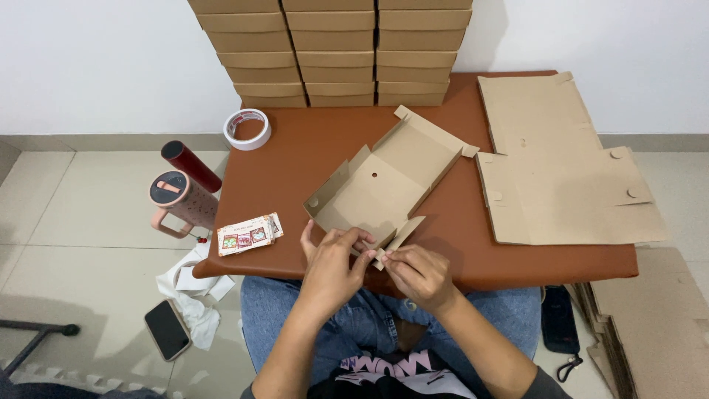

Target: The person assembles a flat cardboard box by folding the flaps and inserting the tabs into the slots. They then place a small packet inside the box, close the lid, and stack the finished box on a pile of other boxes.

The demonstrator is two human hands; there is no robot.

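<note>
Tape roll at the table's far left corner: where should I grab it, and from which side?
Take the tape roll from above, pinching its ring wall, fingers through the open centre. It lies flat with clear table around it, so the rim is free.

The half-folded box (384, 185) is matt brown cardboard, as are the flat blanks (561, 162) and stacked boxes (332, 52). The table (310, 140) has a smooth, faintly glossy brown top.

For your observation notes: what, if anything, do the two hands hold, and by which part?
Both the left hand and right hand hold the half-folded cardboard box by its near edge, fingers pinching the front flaps.
</note>
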